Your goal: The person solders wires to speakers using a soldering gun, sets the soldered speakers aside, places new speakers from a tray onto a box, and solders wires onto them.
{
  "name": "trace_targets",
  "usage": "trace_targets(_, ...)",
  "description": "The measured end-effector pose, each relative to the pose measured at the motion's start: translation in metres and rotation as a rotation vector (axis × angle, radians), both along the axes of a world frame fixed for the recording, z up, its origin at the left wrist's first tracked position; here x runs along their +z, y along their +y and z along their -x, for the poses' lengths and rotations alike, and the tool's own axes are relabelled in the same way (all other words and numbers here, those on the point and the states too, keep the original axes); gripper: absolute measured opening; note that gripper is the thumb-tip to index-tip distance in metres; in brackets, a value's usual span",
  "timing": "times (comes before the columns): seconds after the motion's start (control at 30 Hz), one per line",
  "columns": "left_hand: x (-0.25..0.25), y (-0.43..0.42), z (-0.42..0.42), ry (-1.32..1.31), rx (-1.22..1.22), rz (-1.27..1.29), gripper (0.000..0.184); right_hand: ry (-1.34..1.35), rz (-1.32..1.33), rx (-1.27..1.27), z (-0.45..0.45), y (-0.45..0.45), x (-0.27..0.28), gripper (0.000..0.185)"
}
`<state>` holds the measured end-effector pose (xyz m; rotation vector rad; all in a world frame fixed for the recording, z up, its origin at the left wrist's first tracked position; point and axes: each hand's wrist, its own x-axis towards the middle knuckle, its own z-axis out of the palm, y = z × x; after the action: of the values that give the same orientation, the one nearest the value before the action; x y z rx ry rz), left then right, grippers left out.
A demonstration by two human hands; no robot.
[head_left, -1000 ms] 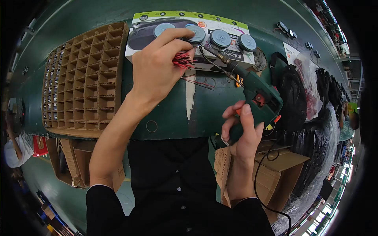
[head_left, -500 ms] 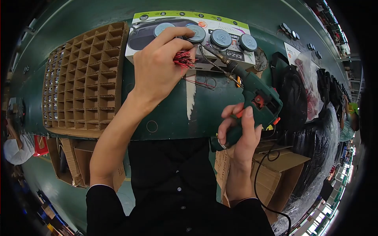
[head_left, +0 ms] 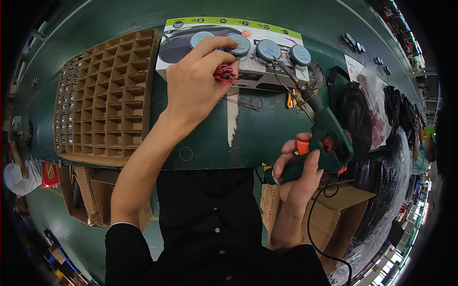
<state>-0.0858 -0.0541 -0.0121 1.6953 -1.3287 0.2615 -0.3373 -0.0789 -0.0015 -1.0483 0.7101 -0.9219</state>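
Note:
My left hand (head_left: 198,83) is closed around a bundle of red and black wires (head_left: 226,74), and its fingertips rest on the second round speaker (head_left: 240,45). In my right hand (head_left: 303,169) is a green soldering gun (head_left: 329,143) with an orange trigger. The gun's metal tip lies over the third speaker (head_left: 268,49). Further right sits another speaker (head_left: 300,55), and a partly covered one (head_left: 200,38) is at the left. All of them stand on a printed box (head_left: 281,34).
A divided cardboard tray (head_left: 112,95) is at the left. Loose wires (head_left: 245,102) and an orange cutter (head_left: 290,100) lie on the green table (head_left: 200,138). At the right are black plastic-wrapped goods (head_left: 377,176); open cartons (head_left: 334,214) stand below. Another person (head_left: 21,178) is at far left.
The soldering gun in my right hand has moved right, its tip leaving the second speaker for the third. My left hand, the box and the speakers appear slightly shifted in the view.

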Motion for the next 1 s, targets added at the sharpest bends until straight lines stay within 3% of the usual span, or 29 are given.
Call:
trace_targets(0.27,0.003,-0.002,0.000,-0.067,0.018,0.044,0.008,-0.176,-0.043,-0.017,-0.002,0.008,-0.010,0.038)
trace_targets(0.33,0.016,0.005,0.007,-0.060,0.033,0.175,0.008,0.063,0.085,-0.106,-0.017,0.015,-0.002,0.040)
trace_targets(0.37,0.017,0.009,0.012,-0.020,-0.017,0.314,0.009,-0.043,0.043,-0.099,-0.021,0.020,-0.007,0.052)
trace_targets(0.43,0.038,0.032,0.062,1.019,-0.126,0.422,0.018,-0.064,0.088,-0.035,-0.041,0.029,0.000,0.053)
trace_targets(0.47,0.042,0.033,0.077,1.214,-0.283,0.529,0.029,0.033,0.152,0.022,-0.047,0.030,0.001,0.049)
trace_targets(0.53,0.061,0.029,0.097,1.582,-0.170,0.503,0.037,0.049,0.135,0.048,-0.044,0.032,-0.002,0.047)
trace_targets(0.6,0.057,0.026,0.093,1.635,-0.163,0.535,0.040,0.078,0.176,0.081,-0.040,0.031,-0.009,0.040)
trace_targets(0.67,0.050,0.027,0.085,1.849,-0.317,0.541,0.040,0.069,0.263,0.053,-0.040,0.026,-0.009,0.039)
trace_targets(0.8,0.049,0.025,0.070,1.776,-0.281,0.583,0.041,0.066,0.276,0.008,-0.031,0.017,-0.007,0.040)
trace_targets(0.9,0.038,0.023,0.051,1.300,-0.110,0.734,0.023,0.060,0.271,-0.192,-0.027,0.013,-0.011,0.042)
trace_targets(0.93,0.020,0.031,0.048,1.125,-0.243,0.765,0.011,0.060,0.277,-0.197,-0.027,0.010,-0.012,0.042)
trace_targets(1.0,-0.014,0.040,0.079,0.924,0.005,0.514,0.009,0.084,0.353,-0.379,-0.029,0.000,-0.012,0.044)
